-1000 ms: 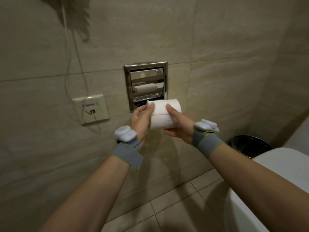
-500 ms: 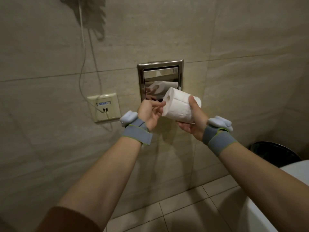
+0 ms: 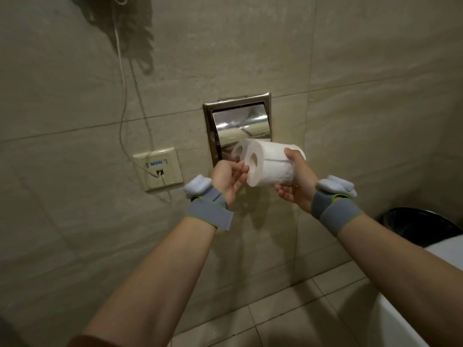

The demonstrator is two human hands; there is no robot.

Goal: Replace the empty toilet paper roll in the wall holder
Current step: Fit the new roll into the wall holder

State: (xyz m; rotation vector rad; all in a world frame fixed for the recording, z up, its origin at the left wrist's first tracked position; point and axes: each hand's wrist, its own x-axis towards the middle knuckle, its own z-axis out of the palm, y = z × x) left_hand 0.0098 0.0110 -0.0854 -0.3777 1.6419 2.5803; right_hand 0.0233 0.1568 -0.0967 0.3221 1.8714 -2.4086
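Tiled wall [image 3: 350, 71]; right hand [image 3: 295, 181] gripping roll [image 3: 271, 162]

right hand [image 3: 297, 182] gripping toilet roll [image 3: 271, 163], holder [image 3: 237, 126] apparently empty

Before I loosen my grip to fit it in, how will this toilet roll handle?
The toilet roll looks full and soft, so probably light and squashable under the right hand. Being cylindrical, it would likely roll if dropped.
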